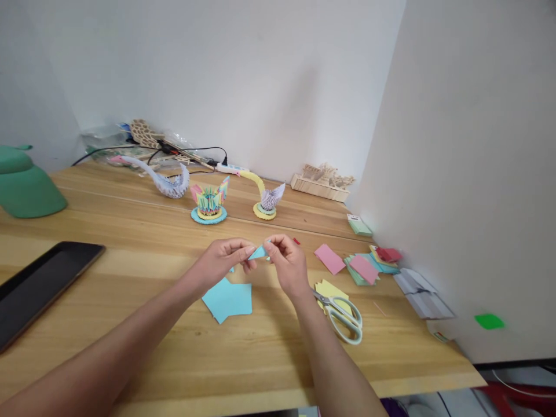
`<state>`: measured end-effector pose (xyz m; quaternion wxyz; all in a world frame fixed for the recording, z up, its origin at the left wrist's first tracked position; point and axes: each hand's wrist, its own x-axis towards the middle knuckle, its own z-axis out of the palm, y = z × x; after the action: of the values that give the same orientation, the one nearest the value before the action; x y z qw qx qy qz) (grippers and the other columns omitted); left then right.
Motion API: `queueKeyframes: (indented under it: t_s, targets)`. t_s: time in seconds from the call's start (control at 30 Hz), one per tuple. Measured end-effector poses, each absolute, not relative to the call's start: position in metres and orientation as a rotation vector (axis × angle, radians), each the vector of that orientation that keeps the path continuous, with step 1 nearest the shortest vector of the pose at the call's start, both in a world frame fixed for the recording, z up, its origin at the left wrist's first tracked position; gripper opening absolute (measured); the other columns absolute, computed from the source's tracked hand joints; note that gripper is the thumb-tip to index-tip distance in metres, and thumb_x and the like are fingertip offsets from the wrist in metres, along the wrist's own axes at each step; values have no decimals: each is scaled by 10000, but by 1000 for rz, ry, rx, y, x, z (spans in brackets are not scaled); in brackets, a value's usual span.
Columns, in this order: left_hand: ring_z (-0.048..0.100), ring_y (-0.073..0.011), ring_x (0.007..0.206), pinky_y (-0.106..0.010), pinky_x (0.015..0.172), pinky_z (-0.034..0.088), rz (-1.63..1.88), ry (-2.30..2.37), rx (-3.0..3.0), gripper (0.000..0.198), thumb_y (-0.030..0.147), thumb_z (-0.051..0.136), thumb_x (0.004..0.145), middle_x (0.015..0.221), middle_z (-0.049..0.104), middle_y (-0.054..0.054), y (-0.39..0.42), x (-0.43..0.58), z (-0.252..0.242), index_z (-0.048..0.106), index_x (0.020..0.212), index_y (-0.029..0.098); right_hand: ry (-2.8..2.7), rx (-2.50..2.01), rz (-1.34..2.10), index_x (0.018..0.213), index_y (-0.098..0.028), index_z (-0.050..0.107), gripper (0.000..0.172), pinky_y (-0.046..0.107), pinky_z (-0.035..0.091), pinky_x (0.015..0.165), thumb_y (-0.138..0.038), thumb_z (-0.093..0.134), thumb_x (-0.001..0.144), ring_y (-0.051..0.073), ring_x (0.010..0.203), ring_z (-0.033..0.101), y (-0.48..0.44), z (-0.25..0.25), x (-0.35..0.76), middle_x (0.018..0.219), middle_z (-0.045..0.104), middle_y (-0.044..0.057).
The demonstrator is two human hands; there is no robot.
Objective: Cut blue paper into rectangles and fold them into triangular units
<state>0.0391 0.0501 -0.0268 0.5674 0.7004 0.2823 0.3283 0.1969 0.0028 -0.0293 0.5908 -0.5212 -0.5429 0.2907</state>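
Note:
A small folded piece of blue paper [259,252] is pinched between both hands above the middle of the table. My left hand [230,255] grips its left end, and my right hand [285,259] grips its right end with thumb and fingers. Below my left hand lie loose sheets of blue paper [229,299]. A bit of blue paper shows just under the left fingers. Close to my right wrist, scissors [343,315] with pale handles rest partly over yellow paper slips [333,294].
Folded-paper swans [171,184] and a colourful paper piece [209,202] stand behind the hands. Pink slips [330,259] and paper stacks [364,270] lie right. A tablet [43,281] and green container [28,188] are left; a wooden box [320,188] is by the wall.

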Motion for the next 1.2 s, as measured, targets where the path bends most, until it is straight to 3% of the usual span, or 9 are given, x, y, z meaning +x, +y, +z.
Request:
queueKeyframes:
  t_s: [0.4, 0.67, 0.83, 1.0, 1.2]
  targets:
    - [574, -149, 636, -248, 610, 430, 692, 800, 1767, 214, 351, 550, 758, 656, 645, -10, 54, 38, -33, 626, 664, 174, -1427, -1318, 417, 765, -189, 600, 126, 243, 423, 649, -300, 564, 811, 129, 670, 550, -1, -30, 194, 734, 612, -6]
    - [580, -140, 619, -245, 597, 460, 771, 720, 1655, 284, 405, 577, 745, 721, 673, -20, 50, 43, -31, 670, 877, 171, -1195, -1208, 619, 783, -180, 583, 165, 220, 418, 567, -344, 573, 796, 103, 598, 501, 4, -35, 195, 685, 566, -22]
    - [570, -131, 580, -217, 551, 429, 816, 842, 1676, 184, 340, 597, 711, 615, 640, 2, 45, 45, -31, 667, 701, 170, -1161, -1178, 717, 778, -175, 591, 173, 214, 422, 548, -348, 595, 770, 94, 566, 490, 4, -33, 191, 670, 564, -22]
    - [560, -135, 561, -229, 553, 421, 865, 850, 1714, 231, 349, 576, 729, 577, 620, 2, 44, 41, -24, 615, 594, 165, -1169, -1179, 832, 819, -175, 619, 185, 240, 451, 591, -343, 614, 741, 114, 596, 536, 3, -26, 194, 681, 604, -9]
    - [573, -143, 613, -245, 605, 430, 899, 790, 1700, 219, 349, 589, 743, 638, 649, -10, 44, 41, -22, 650, 636, 167, -1295, -1223, 723, 696, -166, 593, 211, 244, 432, 598, -354, 574, 789, 117, 588, 536, 1, -25, 198, 621, 585, -14]
